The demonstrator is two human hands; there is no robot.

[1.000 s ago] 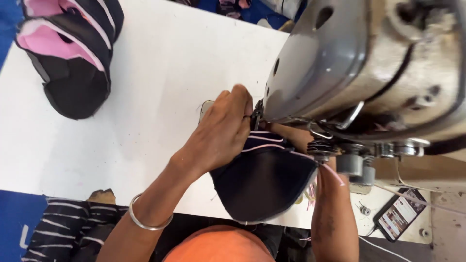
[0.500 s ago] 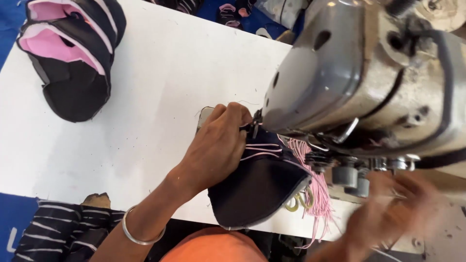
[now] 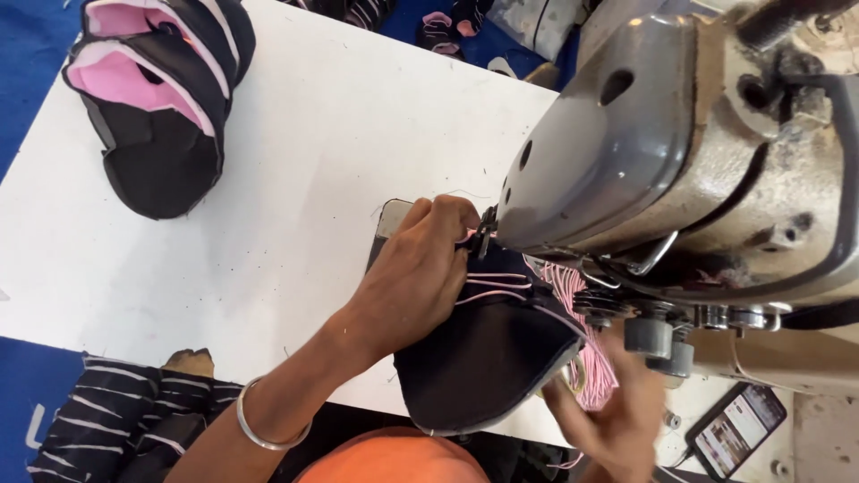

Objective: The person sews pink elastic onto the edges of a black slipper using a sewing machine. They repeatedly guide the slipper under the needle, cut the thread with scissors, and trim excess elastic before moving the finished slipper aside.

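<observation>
Shoe upper (image 3: 488, 358), black with pink cords across it, sits at centre-bottom of the frame, tucked under the head of the grey sewing machine (image 3: 662, 152). Left hand (image 3: 416, 273) is curled over its top edge, fingers pinched together on the fabric right beside the needle area. Right hand (image 3: 613, 416) is blurred at lower right, just beside the loose pink cord ends (image 3: 586, 358); whether its grip is closed on them or open, I cannot tell.

To do this well, I'd judge the left fingers should press the edge flat and keep clear of the needle, while the cords are held away from the seam so they don't get caught.

White worktop (image 3: 295, 161) runs from upper left to the machine, its bare surface flecked with thread scraps. A stack of black-and-pink uppers (image 3: 161, 98) rests at upper left, well apart from the hands. A phone (image 3: 734, 429) lies at lower right beneath the machine. Blue floor shows at the far left, with striped fabric (image 3: 98, 411) at lower left.
</observation>
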